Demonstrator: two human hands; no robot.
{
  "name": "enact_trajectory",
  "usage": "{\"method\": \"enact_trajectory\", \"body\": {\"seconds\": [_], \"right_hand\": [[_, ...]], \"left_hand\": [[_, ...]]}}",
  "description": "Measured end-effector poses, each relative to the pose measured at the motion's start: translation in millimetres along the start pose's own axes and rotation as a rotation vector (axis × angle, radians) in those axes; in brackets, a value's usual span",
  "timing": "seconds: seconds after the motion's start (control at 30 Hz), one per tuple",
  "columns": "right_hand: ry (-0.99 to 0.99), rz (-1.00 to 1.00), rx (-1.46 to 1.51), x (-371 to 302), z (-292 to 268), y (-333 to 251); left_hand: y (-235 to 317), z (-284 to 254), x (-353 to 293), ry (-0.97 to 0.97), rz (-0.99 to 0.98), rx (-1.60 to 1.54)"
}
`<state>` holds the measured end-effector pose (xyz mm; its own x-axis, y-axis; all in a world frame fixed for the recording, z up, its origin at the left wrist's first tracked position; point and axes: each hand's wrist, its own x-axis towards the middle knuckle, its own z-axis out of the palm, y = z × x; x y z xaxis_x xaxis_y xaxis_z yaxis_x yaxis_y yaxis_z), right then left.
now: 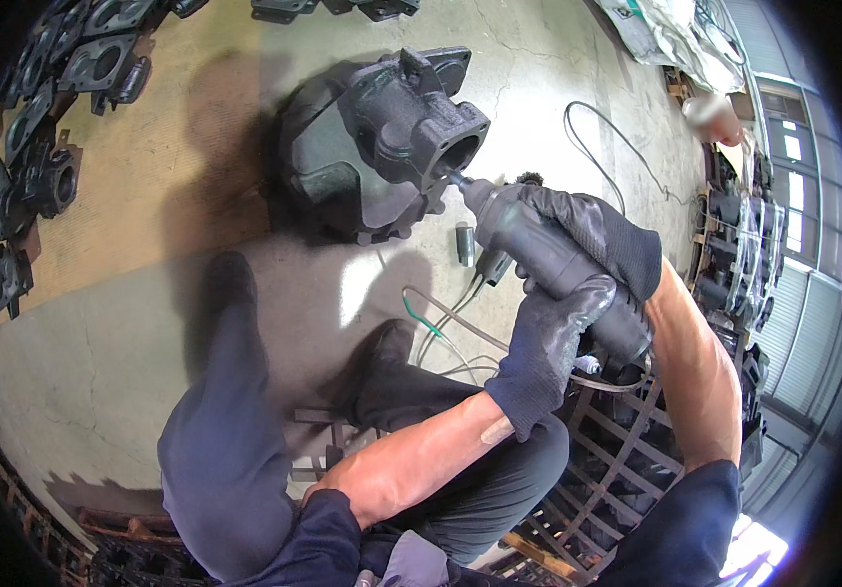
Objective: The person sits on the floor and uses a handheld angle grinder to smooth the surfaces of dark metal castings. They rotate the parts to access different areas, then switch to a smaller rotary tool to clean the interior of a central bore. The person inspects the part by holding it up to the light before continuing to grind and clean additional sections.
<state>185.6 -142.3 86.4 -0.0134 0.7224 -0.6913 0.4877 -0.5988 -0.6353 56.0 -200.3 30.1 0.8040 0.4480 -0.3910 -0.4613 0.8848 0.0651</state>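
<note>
A large dark cast-metal housing (343, 147) lies on the concrete floor ahead of me, with a round flanged opening facing right. I hold a black straight die grinder (543, 245) with both gloved hands, its narrow nose pointing up and left. The grinder's tip is at the lower rim of that opening; whether it touches the metal I cannot tell. My right hand (602, 235) is wrapped over the body nearer the nose. Around the rear part, closer to me, my left hand (558, 328) is closed. A small dark cylinder (465, 245) stands on the floor between housing and grinder.
Several dark castings (98, 64) sit on a brown sheet (147, 166) at the left. Cables (460, 323) loop over the floor near my feet, and another cable (587, 147) curves at the upper right. A metal lattice crate (607, 460) stands at my lower right.
</note>
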Motion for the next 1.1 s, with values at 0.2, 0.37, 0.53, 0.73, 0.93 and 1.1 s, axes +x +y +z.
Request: {"method": "enact_trajectory", "body": {"seconds": [0.2,0.37,0.53,0.73,0.93,1.1], "right_hand": [[-0.024,-0.051,-0.167,12.4,-13.2,3.6],[-0.06,-0.047,-0.21,13.3,-10.4,-1.7],[-0.054,-0.084,-0.092,9.2,-10.2,-3.9],[-0.084,-0.045,-0.222,16.7,-20.4,-8.9],[-0.109,-0.163,-0.32,16.2,-14.6,-18.4],[-0.075,-0.235,-0.343,15.4,-17.5,-19.1]], "left_hand": [[-2.1,-3.0,13.3,-0.023,-0.028,-0.062],[4.2,2.9,7.2,-0.025,-0.011,-0.175],[7.2,11.8,3.8,0.008,-0.014,-0.204],[5.7,4.7,17.0,-0.048,-0.051,-0.15],[10.9,13.2,9.6,0.01,-0.015,-0.267],[10.2,14.1,12.7,-0.047,0.075,-0.187]]}}
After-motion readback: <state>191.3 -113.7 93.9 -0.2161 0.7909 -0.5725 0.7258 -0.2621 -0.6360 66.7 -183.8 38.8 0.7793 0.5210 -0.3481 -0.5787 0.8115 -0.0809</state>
